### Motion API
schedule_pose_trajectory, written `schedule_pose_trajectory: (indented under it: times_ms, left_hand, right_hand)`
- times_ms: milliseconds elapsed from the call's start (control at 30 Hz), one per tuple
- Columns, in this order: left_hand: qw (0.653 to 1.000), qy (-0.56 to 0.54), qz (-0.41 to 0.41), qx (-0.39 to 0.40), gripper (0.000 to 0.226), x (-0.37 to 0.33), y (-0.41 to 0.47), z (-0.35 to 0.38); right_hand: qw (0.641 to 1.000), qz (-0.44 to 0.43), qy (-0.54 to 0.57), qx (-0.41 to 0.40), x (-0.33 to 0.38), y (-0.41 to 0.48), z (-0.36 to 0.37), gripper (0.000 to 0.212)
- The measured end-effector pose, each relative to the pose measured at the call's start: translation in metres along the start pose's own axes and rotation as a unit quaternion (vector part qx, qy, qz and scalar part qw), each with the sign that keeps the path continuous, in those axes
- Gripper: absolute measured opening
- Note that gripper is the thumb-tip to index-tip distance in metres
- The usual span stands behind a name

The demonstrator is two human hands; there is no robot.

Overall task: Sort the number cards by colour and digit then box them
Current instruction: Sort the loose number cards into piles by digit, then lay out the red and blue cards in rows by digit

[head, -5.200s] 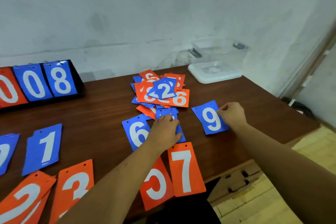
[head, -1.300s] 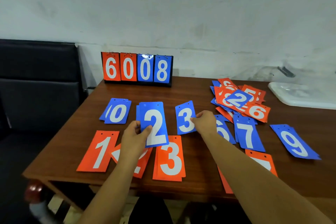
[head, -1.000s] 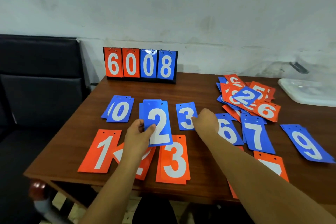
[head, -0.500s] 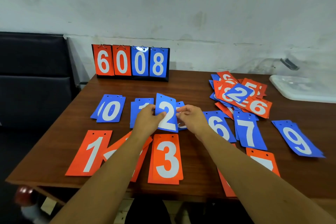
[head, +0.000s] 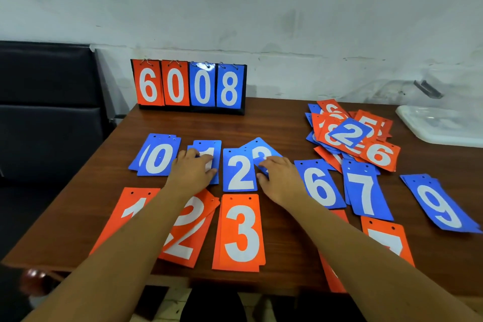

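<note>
Office-like room, wooden desk (head: pixel 282 123), black padded chair (head: pixel 47 112), scuffed wall (head: pixel 235 8)

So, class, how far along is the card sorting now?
Done: blue 0, blue 2 and orange 3 lie in ordered rows. In hand: the left hand rests on blue 1, the right hand on blue 3. Left: the mixed pile is unsorted, and no cards show in the clear box.

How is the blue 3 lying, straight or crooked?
Crooked. The blue 3 tilts beside the straight blue 2, partly under the right hand.
</note>
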State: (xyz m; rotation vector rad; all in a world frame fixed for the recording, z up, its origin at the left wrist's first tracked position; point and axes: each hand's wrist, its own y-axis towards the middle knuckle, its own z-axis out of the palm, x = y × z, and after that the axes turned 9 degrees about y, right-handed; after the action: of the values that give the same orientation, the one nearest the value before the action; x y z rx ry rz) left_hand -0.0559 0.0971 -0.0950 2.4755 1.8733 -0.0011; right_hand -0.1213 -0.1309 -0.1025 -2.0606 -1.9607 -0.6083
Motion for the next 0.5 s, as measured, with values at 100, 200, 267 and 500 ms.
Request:
schedule_pose_trajectory:
  times_ms: [100,200,267,500]
  left_hand:
    - [1.000,0.000,-0.015,-0.005,0.050,0.003,-0.004,0.002]
    - [0.995,-0.039,0.008,-0.090,0.043,-0.006,-0.005,0.000]
    - [0.985,-0.090,0.077,-0.121,0.039,-0.019,-0.002,-0.003]
    - [0.987,-0.021,0.159,0.022,0.049,-0.044,0.015,0.000]
  right_hand:
    - [0.999,0.027,-0.026,-0.013,-0.009,-0.005,-0.001,0.042]
    - [0.999,0.019,-0.027,-0.018,-0.009,-0.008,-0.001,0.041]
    - [0.999,0.016,-0.019,-0.033,-0.008,-0.009,-0.002,0.038]
    - [0.999,0.018,-0.036,0.015,-0.007,-0.014,-0.010,0.041]
